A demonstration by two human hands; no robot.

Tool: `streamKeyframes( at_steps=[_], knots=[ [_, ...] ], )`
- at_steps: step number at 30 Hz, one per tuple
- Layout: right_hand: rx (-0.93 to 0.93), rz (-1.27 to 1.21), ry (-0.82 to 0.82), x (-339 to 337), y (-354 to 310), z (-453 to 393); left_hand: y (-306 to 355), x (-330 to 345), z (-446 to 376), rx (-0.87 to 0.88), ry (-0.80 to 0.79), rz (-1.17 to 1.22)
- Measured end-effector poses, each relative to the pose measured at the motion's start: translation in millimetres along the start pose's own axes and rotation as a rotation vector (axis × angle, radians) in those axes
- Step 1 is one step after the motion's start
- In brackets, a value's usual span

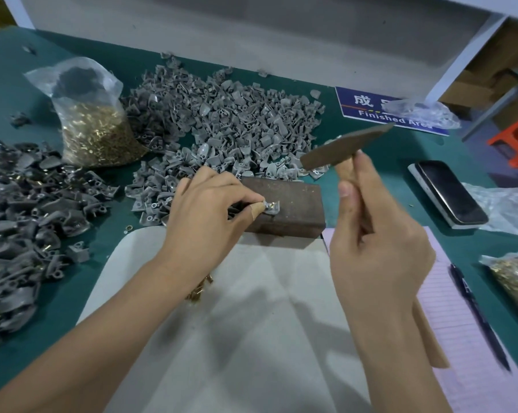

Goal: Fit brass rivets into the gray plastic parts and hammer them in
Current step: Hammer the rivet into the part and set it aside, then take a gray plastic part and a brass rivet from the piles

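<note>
My left hand (205, 213) pinches a small gray plastic part (272, 208) flat on a rusty metal block (296, 204); a brass rivet shows in the part. My right hand (379, 242) grips the wooden handle of a hammer (341, 150), whose dark head is raised above and to the right of the block. A big pile of gray parts (222, 120) lies behind the block. A clear bag of brass rivets (94, 129) stands at the left. A few loose rivets (199, 289) lie on the cloth under my left wrist.
A darker heap of gray parts (28, 219) covers the left of the green table. A phone (451, 195), a pen (478, 317) on pink paper, a second rivet bag (516, 281) and a blue "Finished Area" sign (370, 111) sit to the right. A white cloth (236, 323) lies in front.
</note>
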State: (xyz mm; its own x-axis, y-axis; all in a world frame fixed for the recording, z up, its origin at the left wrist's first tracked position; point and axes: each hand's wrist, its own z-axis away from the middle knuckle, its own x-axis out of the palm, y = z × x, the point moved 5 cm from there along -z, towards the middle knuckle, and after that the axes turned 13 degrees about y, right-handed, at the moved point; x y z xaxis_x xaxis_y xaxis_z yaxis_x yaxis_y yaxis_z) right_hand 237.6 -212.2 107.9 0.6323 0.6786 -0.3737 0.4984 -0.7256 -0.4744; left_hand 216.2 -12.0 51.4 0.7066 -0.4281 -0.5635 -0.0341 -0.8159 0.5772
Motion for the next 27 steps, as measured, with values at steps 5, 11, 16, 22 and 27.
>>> streamKeyframes(
  at_steps=[5, 11, 16, 22, 27],
  knots=[
    [0.033, 0.053, -0.113, 8.6, 4.5, 5.2, -0.2, 0.6, 1.3, 0.009, -0.008, 0.009],
    [-0.058, 0.187, -0.361, 23.0, 11.4, 12.6, -1.6, 0.2, -1.0, -0.004, -0.014, -0.01],
    [0.019, 0.124, -0.259, 17.5, 15.4, 8.6, -0.7, -0.1, -0.4, 0.02, -0.032, -0.031],
    [-0.032, 0.073, -0.325, 20.6, 7.1, 11.0, 2.3, 1.9, -1.4, 0.076, -0.043, -0.026],
    [0.005, 0.065, -0.239, 15.7, 10.1, 8.1, 1.5, 2.0, -1.1, 0.076, -0.051, -0.017]
  ],
)
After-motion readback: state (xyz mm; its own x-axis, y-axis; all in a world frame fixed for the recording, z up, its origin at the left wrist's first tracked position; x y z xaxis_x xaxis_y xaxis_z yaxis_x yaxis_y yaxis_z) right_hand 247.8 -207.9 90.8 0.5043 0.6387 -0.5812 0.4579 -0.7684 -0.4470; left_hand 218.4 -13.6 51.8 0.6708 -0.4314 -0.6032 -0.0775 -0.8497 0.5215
